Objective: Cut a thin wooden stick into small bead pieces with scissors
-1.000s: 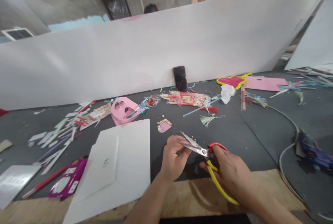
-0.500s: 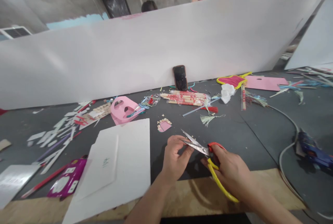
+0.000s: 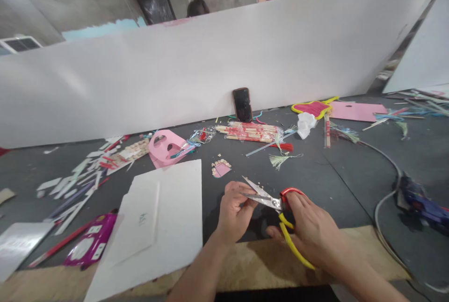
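Observation:
My right hand point(image 3: 310, 220) is closed around the red and yellow handles of a pair of scissors point(image 3: 270, 201), whose blades stand apart and point left. My left hand point(image 3: 235, 213) is closed in a pinch at the blades' tips; whatever lies between its fingers is too small to make out. Tiny pale bits point(image 3: 260, 184) show by the upper blade. Just beyond my left hand, a small pink piece point(image 3: 222, 169) edged with pale crumb-like chips lies on the dark table point(image 3: 245, 236).
White boards point(image 3: 175, 208) and a purple packet point(image 3: 93, 241) lie on the left, with scattered strips behind. A phone point(image 3: 242, 104) leans on the white partition point(image 3: 196, 73). Wrapped sticks point(image 3: 249, 132) and tassels point(image 3: 278, 161) lie ahead. At right are a blue glue gun point(image 3: 423, 204) and its cable point(image 3: 382, 194).
The scissors have shifted slightly left, and their handles look a little closer together. My left hand stays near the blade tips, with its pinch slightly turned.

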Motion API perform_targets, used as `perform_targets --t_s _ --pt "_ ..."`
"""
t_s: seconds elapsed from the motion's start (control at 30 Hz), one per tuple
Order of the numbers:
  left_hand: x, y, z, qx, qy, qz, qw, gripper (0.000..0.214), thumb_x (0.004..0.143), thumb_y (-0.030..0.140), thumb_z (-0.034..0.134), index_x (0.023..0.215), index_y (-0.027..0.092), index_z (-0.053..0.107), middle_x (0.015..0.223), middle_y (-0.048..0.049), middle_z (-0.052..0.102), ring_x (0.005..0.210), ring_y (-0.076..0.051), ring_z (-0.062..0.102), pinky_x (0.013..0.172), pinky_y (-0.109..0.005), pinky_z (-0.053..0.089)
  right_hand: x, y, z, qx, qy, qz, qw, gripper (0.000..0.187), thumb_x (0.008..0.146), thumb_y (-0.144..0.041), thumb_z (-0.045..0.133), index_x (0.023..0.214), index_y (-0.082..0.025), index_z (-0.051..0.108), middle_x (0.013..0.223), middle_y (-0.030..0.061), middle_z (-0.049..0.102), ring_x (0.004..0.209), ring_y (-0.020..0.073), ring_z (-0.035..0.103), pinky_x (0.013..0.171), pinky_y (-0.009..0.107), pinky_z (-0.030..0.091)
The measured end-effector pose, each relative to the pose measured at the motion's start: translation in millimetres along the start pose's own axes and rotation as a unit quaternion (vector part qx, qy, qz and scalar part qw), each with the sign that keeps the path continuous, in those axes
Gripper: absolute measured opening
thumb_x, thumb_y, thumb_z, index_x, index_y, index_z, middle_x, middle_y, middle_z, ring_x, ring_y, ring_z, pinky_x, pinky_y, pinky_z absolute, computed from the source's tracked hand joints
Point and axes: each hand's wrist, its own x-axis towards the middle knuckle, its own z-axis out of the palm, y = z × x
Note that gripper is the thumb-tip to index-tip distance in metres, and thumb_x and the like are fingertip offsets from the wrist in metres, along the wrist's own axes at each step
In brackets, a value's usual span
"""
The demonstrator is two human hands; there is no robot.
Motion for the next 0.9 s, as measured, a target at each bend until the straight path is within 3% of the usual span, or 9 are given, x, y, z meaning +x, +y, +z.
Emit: perform_targets --t_s 0.2,0.6,0.9 --pt "-2 -1 0.8 -0.003 0.010 -0.011 1.000 0.020 0.087 0.025 0.059 0.073 0.018 0.070 0.074 -0.0055 0.072 0.077 -0.019 0.065 0.073 -0.032 0.049 0 2 4 0.020 -0.018 0.001 1.000 0.016 0.090 -0.039 0.042 0.086 -0.024 0.039 0.071 0.0034 0.063 0.060 0.0213 0.062 0.053 0.030 0.041" --pt "-2 -1 0.1 -0.014 0.016 -0.013 1.000 0.021 0.088 0.027 0.058 0.074 0.018 0.071 0.076 -0.0062 0.071 0.079 -0.019 0.065 0.076 -0.032 0.051 -4 3 12 0.031 -0.008 -0.025 0.999 0.006 0.089 -0.023 0.038 0.092 -0.021 0.042 0.069 0.0040 0.065 0.056 0.0222 0.063 0.050 0.030 0.037" --pt "-6 -7 4.0 -0.047 0.033 -0.076 0.995 0.010 0.085 0.023 0.061 0.080 0.017 0.067 0.086 -0.0070 0.067 0.086 -0.019 0.063 0.079 -0.031 0.050 1 0 5 0.054 -0.025 0.014 0.998 0.019 0.089 -0.042 0.044 0.087 -0.024 0.040 0.070 0.0030 0.064 0.060 0.0215 0.063 0.052 0.029 0.040"
